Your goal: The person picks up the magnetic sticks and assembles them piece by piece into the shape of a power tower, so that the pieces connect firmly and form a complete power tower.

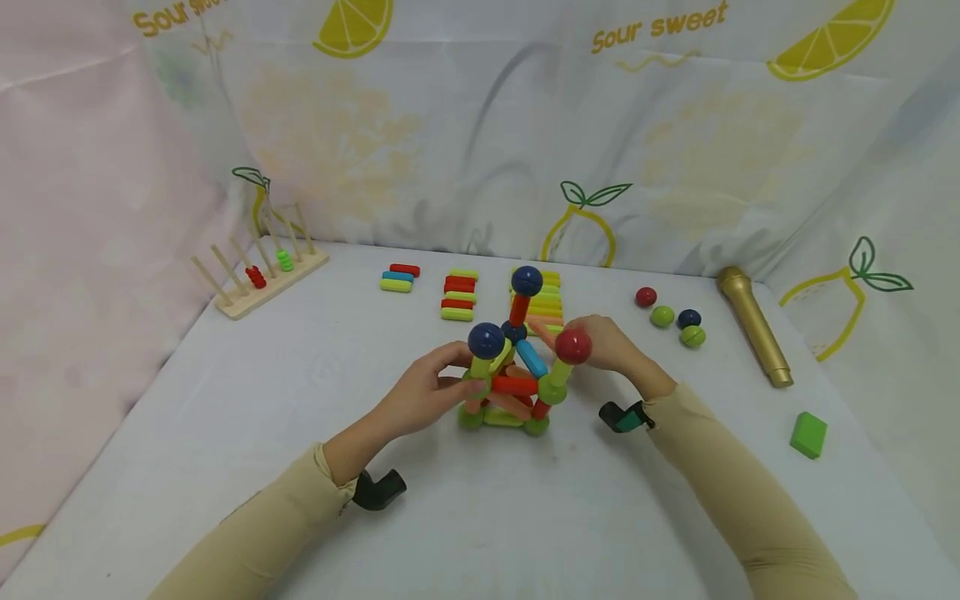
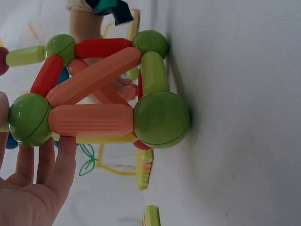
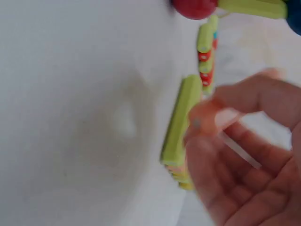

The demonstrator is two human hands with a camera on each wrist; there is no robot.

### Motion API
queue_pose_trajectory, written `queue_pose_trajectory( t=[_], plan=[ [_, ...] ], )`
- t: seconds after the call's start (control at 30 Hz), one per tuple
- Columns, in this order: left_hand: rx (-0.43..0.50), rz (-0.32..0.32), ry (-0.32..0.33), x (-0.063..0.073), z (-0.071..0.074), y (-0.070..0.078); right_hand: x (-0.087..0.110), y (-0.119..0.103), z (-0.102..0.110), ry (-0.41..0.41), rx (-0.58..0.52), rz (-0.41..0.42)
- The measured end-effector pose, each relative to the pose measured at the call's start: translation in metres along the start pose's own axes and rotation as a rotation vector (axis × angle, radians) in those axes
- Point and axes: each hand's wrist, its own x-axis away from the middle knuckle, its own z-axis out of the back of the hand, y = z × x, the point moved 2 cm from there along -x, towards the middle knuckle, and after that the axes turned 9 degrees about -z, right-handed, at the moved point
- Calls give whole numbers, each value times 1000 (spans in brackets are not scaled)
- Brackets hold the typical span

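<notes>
A structure of coloured sticks and balls (image 1: 514,386) stands on the table, with blue and red balls on its upright sticks. My left hand (image 1: 427,392) pinches a green ball (image 2: 29,119) at the structure's left upper corner; the fingers lie beneath an orange stick (image 2: 91,120) in the left wrist view. Behind the structure, on its right, my right hand (image 1: 606,343) pinches a loose orange stick (image 3: 207,117) between thumb and fingers. That stick is blurred in the right wrist view, and the structure's red ball (image 1: 573,345) partly covers the hand in the head view.
Rows of sticks (image 1: 458,296) lie towards the back, one row (image 3: 181,125) close to my right hand. Loose balls (image 1: 662,316), a gold toy microphone (image 1: 753,327) and a green block (image 1: 809,435) lie to the right. A wooden peg rack (image 1: 273,287) with beads stands back left.
</notes>
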Motion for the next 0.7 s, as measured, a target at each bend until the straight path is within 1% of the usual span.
queue_pose_trajectory(
  t=[0.1, 0.2, 0.3, 0.33, 0.4, 0.5, 0.6, 0.7],
  plan=[
    [-1, -21, 1, 0, 0, -1, 7, -3, 5, 50, -124, 54],
    [1, -38, 2, 1, 1, -1, 15, -11, 8, 93, -276, 172],
    [-1, -34, 2, 1, 2, -1, 21, -22, 9, 139, -362, 314],
    [0, -34, 2, 1, 2, -1, 22, -26, 9, 154, -371, 362],
    [2, -31, 1, 1, 2, -1, 23, -33, 8, 199, -357, 455],
    [5, -29, -2, 1, 1, -1, 25, -42, 7, 237, -328, 570],
    [9, -31, -5, 1, 1, -2, 33, -56, 11, 251, -306, 632],
    [9, -34, -6, 1, 1, -3, 43, -67, 14, 251, -293, 637]
  ],
)
